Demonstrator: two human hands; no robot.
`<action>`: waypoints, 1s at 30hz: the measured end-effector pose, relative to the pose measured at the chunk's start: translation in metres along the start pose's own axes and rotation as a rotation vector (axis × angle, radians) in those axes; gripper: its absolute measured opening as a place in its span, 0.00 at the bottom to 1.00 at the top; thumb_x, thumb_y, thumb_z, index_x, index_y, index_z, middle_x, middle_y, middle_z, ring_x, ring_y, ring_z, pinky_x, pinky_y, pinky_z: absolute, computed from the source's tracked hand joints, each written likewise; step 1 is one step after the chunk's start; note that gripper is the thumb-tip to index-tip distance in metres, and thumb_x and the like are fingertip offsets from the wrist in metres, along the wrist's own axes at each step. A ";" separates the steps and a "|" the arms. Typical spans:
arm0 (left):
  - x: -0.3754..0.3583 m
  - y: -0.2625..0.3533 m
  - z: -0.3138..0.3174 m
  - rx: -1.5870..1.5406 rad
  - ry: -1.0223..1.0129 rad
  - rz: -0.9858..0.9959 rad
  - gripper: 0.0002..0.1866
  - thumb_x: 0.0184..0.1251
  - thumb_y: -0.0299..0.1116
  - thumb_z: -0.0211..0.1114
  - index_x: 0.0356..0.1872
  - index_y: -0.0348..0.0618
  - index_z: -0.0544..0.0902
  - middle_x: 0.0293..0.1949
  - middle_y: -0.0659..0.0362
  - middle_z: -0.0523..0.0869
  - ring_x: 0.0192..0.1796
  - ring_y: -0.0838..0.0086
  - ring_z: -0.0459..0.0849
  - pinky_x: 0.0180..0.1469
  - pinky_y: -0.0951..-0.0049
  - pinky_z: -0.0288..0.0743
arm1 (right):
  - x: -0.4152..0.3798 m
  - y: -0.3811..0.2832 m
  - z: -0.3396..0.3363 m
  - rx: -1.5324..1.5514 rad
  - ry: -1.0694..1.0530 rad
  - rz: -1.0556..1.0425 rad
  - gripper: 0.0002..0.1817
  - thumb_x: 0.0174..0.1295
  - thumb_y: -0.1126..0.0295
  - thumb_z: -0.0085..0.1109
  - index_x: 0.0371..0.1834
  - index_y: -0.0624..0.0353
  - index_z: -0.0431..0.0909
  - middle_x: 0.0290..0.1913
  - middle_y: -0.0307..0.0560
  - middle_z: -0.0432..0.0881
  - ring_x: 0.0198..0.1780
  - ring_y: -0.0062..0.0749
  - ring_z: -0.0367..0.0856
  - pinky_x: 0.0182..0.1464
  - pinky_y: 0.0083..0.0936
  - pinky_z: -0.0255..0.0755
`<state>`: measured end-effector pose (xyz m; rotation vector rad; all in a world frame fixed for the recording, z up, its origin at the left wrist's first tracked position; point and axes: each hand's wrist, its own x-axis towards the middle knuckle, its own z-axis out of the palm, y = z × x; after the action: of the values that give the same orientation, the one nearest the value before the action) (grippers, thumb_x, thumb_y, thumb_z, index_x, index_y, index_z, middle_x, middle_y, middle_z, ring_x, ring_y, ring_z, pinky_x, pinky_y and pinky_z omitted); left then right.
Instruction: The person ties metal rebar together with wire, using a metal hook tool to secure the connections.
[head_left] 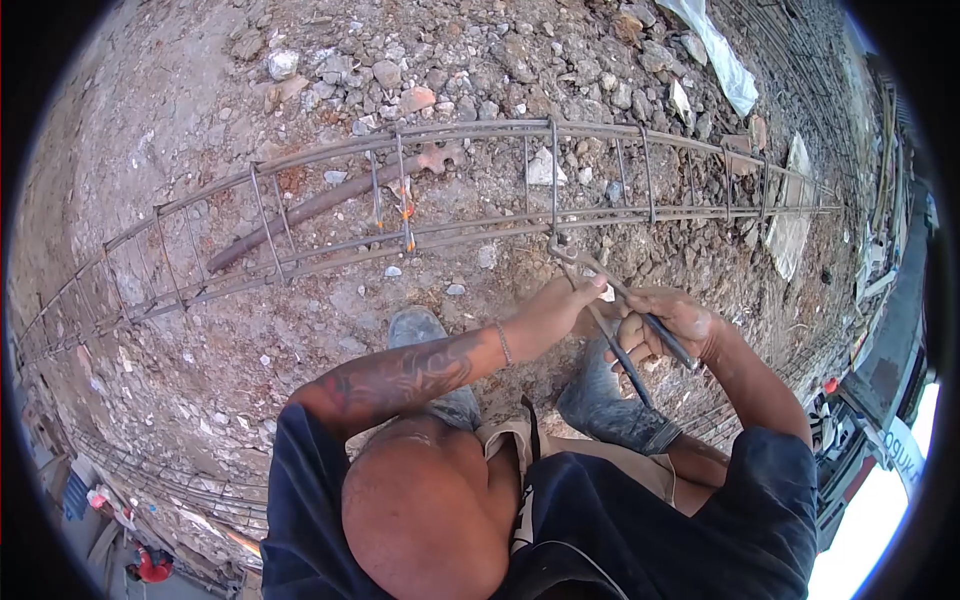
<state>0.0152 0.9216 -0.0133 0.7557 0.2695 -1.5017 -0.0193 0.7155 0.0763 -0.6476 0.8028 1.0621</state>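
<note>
Long-handled metal pincers (607,283) point up and left, with their jaws at the lower bars of a long rebar cage (553,180). My right hand (672,322) is wrapped round the dark-gripped handles. Beside it, my left hand (562,312) is closed on the pincers nearer the jaws, its thumb over the metal. Some fingertips of my left hand are hidden. The cage lies across the ground as two rows of bars joined by stirrups. Orange-tipped pieces (407,208) stand out on one stirrup left of the jaws.
A rusty bar with a notched end (320,212) lies under the cage. Loose stones (415,98) and a white plastic sheet (722,55) are beyond it. Two boots (612,395) (420,330) stand close below. More rebar (190,480) and a person in red (152,567) are at lower left.
</note>
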 end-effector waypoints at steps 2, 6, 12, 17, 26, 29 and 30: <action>0.013 -0.010 0.008 -0.260 -0.068 0.102 0.18 0.75 0.43 0.52 0.49 0.36 0.74 0.42 0.54 0.82 0.44 0.72 0.82 0.48 0.69 0.78 | 0.000 -0.011 0.003 0.011 0.030 0.014 0.15 0.75 0.65 0.35 0.51 0.67 0.66 0.42 0.68 0.81 0.46 0.56 0.83 0.50 0.45 0.81; 0.013 -0.009 0.012 -0.226 -0.055 0.125 0.14 0.76 0.37 0.48 0.49 0.35 0.73 0.43 0.52 0.81 0.46 0.66 0.83 0.51 0.66 0.78 | -0.002 -0.026 0.011 -0.338 0.195 0.090 0.20 0.75 0.61 0.40 0.56 0.69 0.64 0.40 0.64 0.83 0.45 0.45 0.85 0.49 0.37 0.82; 0.029 -0.012 0.013 -0.593 -0.103 0.039 0.19 0.73 0.44 0.47 0.52 0.38 0.69 0.44 0.53 0.78 0.49 0.65 0.82 0.55 0.64 0.76 | -0.003 -0.024 0.020 -0.898 0.323 0.155 0.22 0.75 0.58 0.40 0.61 0.63 0.64 0.47 0.57 0.81 0.46 0.38 0.85 0.47 0.31 0.82; 0.018 0.006 0.033 -0.395 0.049 0.062 0.20 0.70 0.49 0.57 0.43 0.40 0.74 0.39 0.55 0.81 0.45 0.73 0.81 0.52 0.62 0.74 | -0.007 -0.005 0.028 -0.840 0.377 0.025 0.23 0.75 0.57 0.39 0.63 0.61 0.63 0.50 0.55 0.78 0.52 0.36 0.82 0.47 0.31 0.80; 0.030 -0.001 0.026 -0.364 -0.098 0.285 0.22 0.71 0.51 0.57 0.37 0.37 0.79 0.34 0.56 0.82 0.36 0.76 0.82 0.36 0.73 0.79 | 0.000 -0.014 0.062 -1.381 0.440 -0.141 0.22 0.72 0.60 0.43 0.60 0.67 0.63 0.50 0.63 0.77 0.51 0.63 0.75 0.56 0.43 0.70; 0.032 0.003 0.030 -0.442 -0.087 0.247 0.22 0.71 0.50 0.58 0.39 0.36 0.79 0.36 0.56 0.83 0.40 0.74 0.83 0.38 0.74 0.79 | 0.010 0.002 0.055 -1.701 0.620 -0.428 0.25 0.70 0.56 0.47 0.58 0.69 0.64 0.46 0.65 0.77 0.46 0.59 0.79 0.52 0.40 0.73; 0.033 0.004 0.032 -0.448 -0.075 0.257 0.22 0.71 0.50 0.58 0.39 0.36 0.79 0.36 0.56 0.83 0.40 0.74 0.83 0.38 0.74 0.79 | 0.006 0.003 0.057 -1.708 0.603 -0.431 0.25 0.70 0.56 0.47 0.58 0.69 0.64 0.46 0.65 0.77 0.46 0.59 0.79 0.52 0.40 0.73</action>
<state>0.0129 0.8762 -0.0084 0.3588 0.4182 -1.1658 -0.0064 0.7642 0.1030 -2.5278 -0.0022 0.9524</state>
